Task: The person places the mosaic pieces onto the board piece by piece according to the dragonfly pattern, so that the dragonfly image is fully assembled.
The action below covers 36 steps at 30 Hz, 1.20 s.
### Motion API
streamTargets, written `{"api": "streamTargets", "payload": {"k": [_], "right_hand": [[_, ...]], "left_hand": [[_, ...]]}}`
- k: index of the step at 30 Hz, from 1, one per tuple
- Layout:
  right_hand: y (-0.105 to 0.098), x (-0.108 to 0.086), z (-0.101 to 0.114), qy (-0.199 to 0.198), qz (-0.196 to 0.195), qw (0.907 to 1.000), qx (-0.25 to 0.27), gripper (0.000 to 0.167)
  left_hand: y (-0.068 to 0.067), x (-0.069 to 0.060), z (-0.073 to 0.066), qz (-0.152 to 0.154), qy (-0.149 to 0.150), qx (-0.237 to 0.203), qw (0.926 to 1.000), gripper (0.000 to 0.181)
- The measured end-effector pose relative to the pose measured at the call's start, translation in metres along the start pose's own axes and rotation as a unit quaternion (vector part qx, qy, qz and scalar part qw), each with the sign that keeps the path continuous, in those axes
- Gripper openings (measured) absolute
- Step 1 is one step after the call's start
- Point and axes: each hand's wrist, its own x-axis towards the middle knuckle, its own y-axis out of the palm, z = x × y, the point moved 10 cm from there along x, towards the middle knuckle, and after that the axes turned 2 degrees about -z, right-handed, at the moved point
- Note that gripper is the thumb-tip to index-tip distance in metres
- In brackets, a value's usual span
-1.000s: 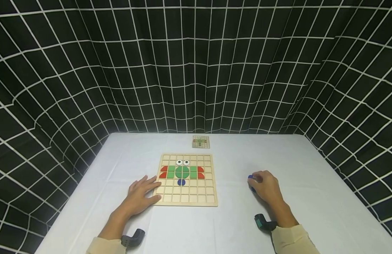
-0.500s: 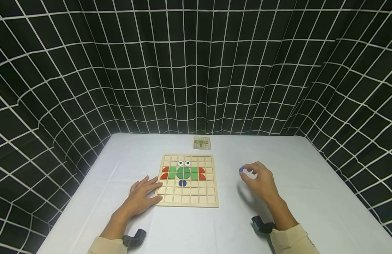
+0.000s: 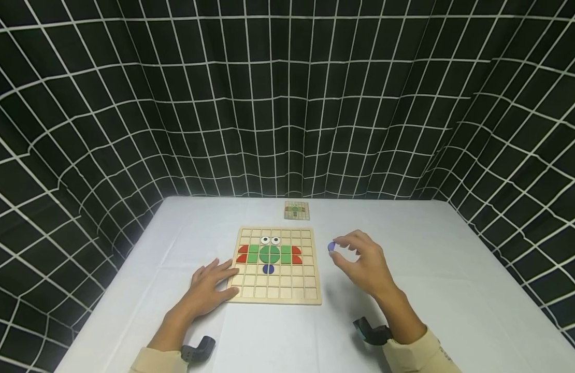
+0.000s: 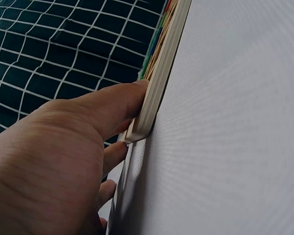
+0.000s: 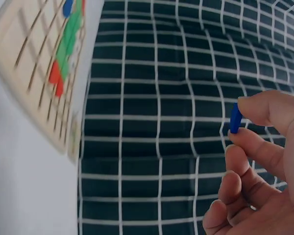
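A wooden grid board (image 3: 287, 292) lies on the white table with a figure of green, red and blue pieces and two round eye pieces (image 3: 270, 241). The left hand (image 3: 205, 292) rests at the board's left edge, fingers spread; in the left wrist view its thumb (image 4: 122, 100) touches the board's rim (image 4: 159, 83). Between thumb and index finger, the right hand (image 3: 364, 261) pinches a small blue piece (image 3: 331, 246) in the air, just right of the board. The right wrist view shows this blue piece edge-on. On the board, blue pieces (image 3: 268, 269) form a disc below the green circle (image 3: 270, 254).
Behind the board lies a small card (image 3: 297, 211) with a similar figure on a grid. Black curtains (image 3: 287, 103) with white grid lines surround the white table (image 3: 408, 228). Each wrist carries a dark strapped device (image 3: 371, 331).
The right hand has lifted the blue piece off the table and carried it left, close to the board. The left hand has stayed at the board's edge.
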Motion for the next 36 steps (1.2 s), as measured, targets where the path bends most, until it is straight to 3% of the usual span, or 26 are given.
{"api": "streamTargets", "payload": {"k": [9, 18, 26, 36], "right_hand": [[0.034, 0.002, 0.028, -0.013, 0.038, 0.9985, 0.036, 0.022], [0.072, 0.001, 0.04, -0.017, 0.065, 0.9942, 0.083, 0.02], [0.105, -0.004, 0.04, 0.001, 0.094, 0.9893, 0.111, 0.019], [0.154, -0.014, 0.03, 0.056, 0.152, 0.9802, 0.114, 0.017]], "left_hand": [[0.003, 0.002, 0.002, 0.004, -0.004, 0.006, 1.0, 0.051], [0.004, 0.003, 0.002, 0.005, -0.004, 0.007, 1.0, 0.051], [0.003, 0.002, 0.0, 0.005, 0.001, 0.004, 1.0, 0.05], [0.003, 0.001, 0.003, 0.008, -0.006, 0.004, 0.9999, 0.05]]}}
